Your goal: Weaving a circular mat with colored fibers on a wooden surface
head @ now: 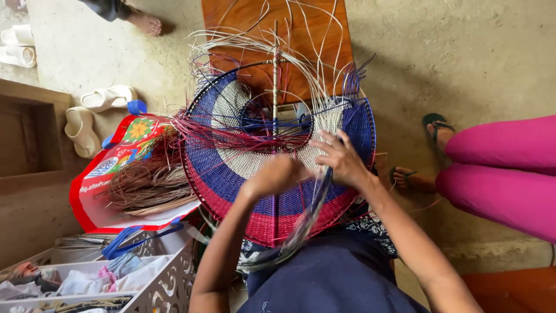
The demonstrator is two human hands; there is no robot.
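1 round woven basket, blue, white and red bands, on the lap, loose strands fanning off its far rim | left hand grip curled shut against the weave at basket centre | right hand grip pinching 1 strand bundle just right of centre | 1 red bag of fibre left of basket | 2 white sandals beyond bag

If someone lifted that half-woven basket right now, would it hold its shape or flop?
The woven basket looks tightly woven, so probably fairly stiff and light. Its loose strands fan out thinly and would likely sway and snag. Both the left hand and right hand steady it.
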